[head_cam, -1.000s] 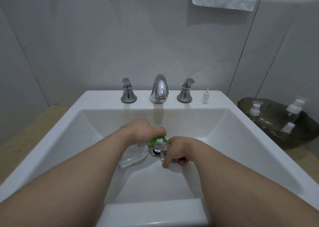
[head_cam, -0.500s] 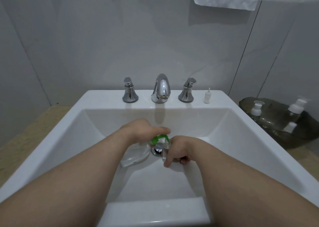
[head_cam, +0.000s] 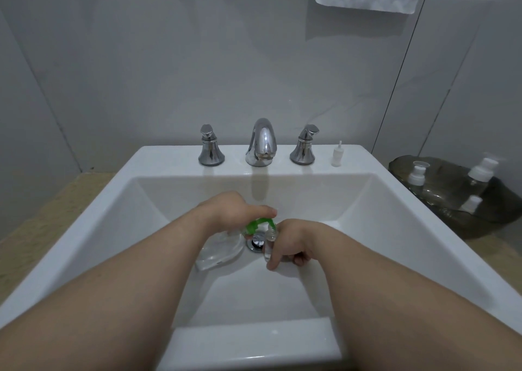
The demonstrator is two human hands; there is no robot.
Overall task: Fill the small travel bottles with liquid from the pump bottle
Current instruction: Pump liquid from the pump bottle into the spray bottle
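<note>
Liquid transfer is being carried out low in the white sink (head_cam: 93,229), just over the chrome drain (head_cam: 256,243). The clear pump bottle (head_cam: 221,247) is being held tilted by the left hand (head_cam: 233,211), its long axis running from the base at the lower left up toward the green pump head (head_cam: 258,225) at the upper right, with the green spout pointing right at the mouth of the small travel bottle (head_cam: 269,242). That bottle is being kept nearly upright, mouth upward, by the right hand (head_cam: 293,242), whose grip is closed around its body while the left grip is closed over the pump top. Compared with half a second ago, both hands and both bottles are remaining in almost the same places and poses. Three more capped travel bottles (head_cam: 418,174) are standing on the dark tray (head_cam: 401,167) at the right, and a small white cap (head_cam: 337,154) is sitting on the sink's back ledge beside the faucet (head_cam: 261,142).
</note>
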